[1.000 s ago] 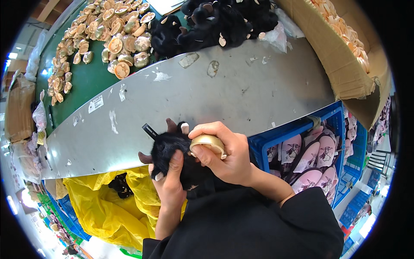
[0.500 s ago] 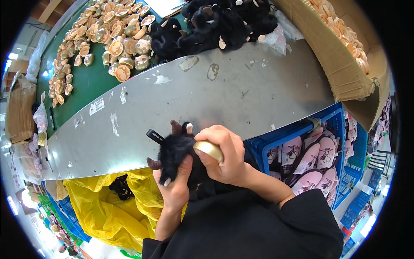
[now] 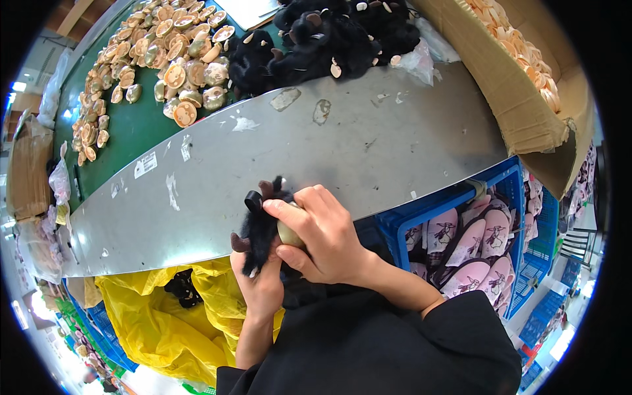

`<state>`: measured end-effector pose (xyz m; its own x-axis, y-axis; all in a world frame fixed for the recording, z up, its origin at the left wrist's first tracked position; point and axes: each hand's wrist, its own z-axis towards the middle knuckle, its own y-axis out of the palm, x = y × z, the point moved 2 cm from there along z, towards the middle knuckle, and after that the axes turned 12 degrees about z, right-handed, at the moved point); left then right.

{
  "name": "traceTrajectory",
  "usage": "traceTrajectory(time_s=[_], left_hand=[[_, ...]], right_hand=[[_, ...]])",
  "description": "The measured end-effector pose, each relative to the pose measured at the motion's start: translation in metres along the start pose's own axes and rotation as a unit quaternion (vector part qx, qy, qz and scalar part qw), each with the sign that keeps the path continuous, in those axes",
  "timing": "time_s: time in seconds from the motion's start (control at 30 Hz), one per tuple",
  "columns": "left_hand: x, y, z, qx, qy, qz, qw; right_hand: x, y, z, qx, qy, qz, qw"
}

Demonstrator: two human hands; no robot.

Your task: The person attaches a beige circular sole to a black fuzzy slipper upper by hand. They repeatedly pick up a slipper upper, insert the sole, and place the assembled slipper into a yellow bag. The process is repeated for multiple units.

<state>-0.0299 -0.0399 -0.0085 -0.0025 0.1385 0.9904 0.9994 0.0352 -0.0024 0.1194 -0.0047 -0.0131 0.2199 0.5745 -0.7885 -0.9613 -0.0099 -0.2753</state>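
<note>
A small black plush toy head (image 3: 258,230) with brown ears and a black ribbon loop (image 3: 253,200) is held just past the near edge of the metal table. My left hand (image 3: 264,289) is closed round its lower side. From the right, my right hand (image 3: 332,240) grips a shiny gold rounded shell piece (image 3: 289,234) and presses it against the plush. Its fingers reach over the top of the plush, near the ribbon loop. My fingers hide the far side of the shell and much of where it meets the plush.
Gold and tan shell pieces (image 3: 174,76) and black plush pieces (image 3: 322,46) lie heaped along the far side. A cardboard box (image 3: 520,112) of peach-coloured strips stands far right, above a blue crate (image 3: 401,227) of pink slippers. A yellow bag (image 3: 158,329) hangs open at lower left.
My right hand has moved left, bringing the gold shell onto the plush, and its fingers now reach over the top. The ribbon loop has swung round.
</note>
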Motion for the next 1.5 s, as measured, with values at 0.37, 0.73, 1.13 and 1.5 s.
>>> traceTrajectory(time_s=[0.37,0.73,1.13,1.5], left_hand=[[0.016,0.009,0.004,-0.015,-0.054,-0.017,0.998],[0.009,0.001,0.0,0.011,-0.095,-0.085,0.992],[0.019,0.002,-0.008,-0.007,-0.08,-0.152,0.985],[0.012,0.019,-0.021,-0.092,-0.138,-0.284,0.944]], right_hand=[[0.012,-0.019,-0.003,0.063,0.027,0.238,0.969],[0.012,-0.006,-0.002,-0.002,0.087,0.183,0.979],[0.003,-0.02,-0.002,0.044,0.17,0.426,0.888],[-0.003,-0.022,-0.001,0.072,0.299,0.522,0.796]])
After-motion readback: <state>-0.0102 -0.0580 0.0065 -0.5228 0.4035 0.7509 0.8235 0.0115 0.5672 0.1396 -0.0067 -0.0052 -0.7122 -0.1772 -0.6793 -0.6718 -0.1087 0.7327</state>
